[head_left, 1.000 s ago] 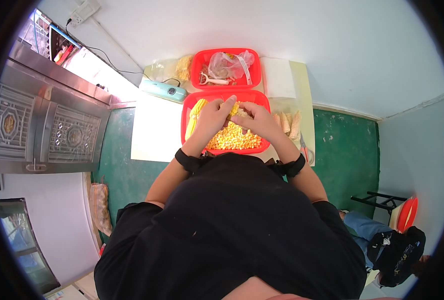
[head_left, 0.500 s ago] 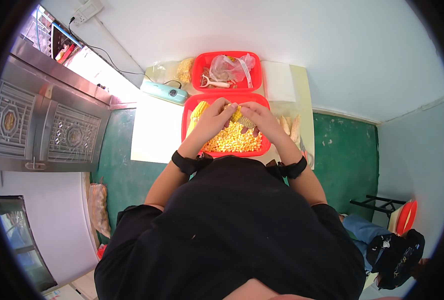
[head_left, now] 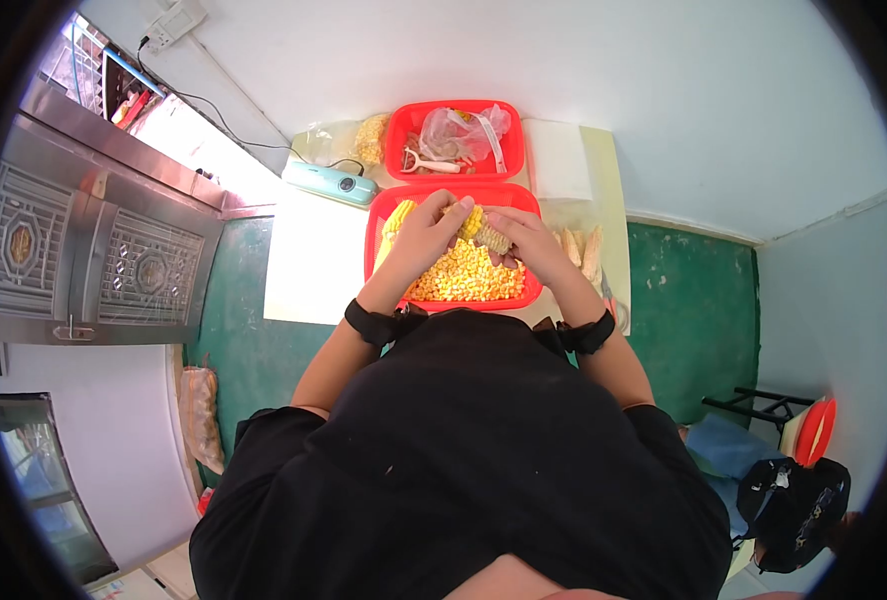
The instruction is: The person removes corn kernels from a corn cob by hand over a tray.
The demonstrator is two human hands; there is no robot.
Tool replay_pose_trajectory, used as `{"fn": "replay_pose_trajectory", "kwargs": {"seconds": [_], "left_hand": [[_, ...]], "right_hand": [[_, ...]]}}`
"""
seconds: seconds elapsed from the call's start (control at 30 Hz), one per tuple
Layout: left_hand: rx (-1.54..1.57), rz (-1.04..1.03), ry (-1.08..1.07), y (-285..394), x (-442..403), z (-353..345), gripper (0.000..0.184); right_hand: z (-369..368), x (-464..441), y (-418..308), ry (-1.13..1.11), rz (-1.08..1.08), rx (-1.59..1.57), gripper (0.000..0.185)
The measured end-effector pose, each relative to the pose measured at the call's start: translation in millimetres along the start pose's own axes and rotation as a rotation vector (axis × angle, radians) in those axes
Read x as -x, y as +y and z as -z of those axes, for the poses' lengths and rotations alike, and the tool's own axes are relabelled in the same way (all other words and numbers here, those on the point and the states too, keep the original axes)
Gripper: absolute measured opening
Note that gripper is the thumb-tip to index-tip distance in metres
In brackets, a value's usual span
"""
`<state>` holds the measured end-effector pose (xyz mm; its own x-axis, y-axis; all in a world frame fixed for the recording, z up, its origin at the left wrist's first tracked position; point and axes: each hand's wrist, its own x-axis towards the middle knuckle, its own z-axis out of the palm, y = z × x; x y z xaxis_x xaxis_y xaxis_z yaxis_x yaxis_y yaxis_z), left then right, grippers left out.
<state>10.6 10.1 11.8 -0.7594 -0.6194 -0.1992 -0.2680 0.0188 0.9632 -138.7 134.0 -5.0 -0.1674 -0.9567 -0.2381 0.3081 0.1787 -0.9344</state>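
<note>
A partly stripped corn cob (head_left: 479,230) is held between my two hands, above a red tray (head_left: 373,225). Its left part still carries yellow kernels, while the right part is bare and pale. My left hand (head_left: 429,232) is closed round the kernel end, thumb on top. My right hand (head_left: 526,238) grips the bare end, fingertips partly hidden underneath. Loose yellow kernels (head_left: 469,275) cover the tray's bottom below my hands. Another ear of corn (head_left: 397,220) with its kernels on lies at the tray's left side, partly behind my left hand.
Behind stands a second red tray (head_left: 392,150) with a peeler (head_left: 432,163) and a clear plastic bag (head_left: 454,135). A teal corded device (head_left: 332,184) lies left, near bagged kernels (head_left: 372,140). Stripped cobs (head_left: 591,252) and scissors (head_left: 617,305) lie right. White sheets (head_left: 559,160) lie behind.
My left thumb has shifted slightly on the cob, and the cob's bare part shows more between my hands. Both hands keep their hold; the trays stay in place.
</note>
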Motion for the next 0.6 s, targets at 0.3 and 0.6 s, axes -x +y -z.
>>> {"fn": "replay_pose_trajectory", "kwargs": {"seconds": [0.3,0.6], "left_hand": [[0.009,-0.032,0.0,3.0,2.5,-7.6,0.034],[-0.021,-0.022,0.031,2.9,3.3,-11.5,0.035]], "right_hand": [[2.6,-1.5,-7.0,0.158,-0.074,0.006,0.042],[-0.6,-5.0,-0.3,-0.03,0.005,0.19,0.038]]}}
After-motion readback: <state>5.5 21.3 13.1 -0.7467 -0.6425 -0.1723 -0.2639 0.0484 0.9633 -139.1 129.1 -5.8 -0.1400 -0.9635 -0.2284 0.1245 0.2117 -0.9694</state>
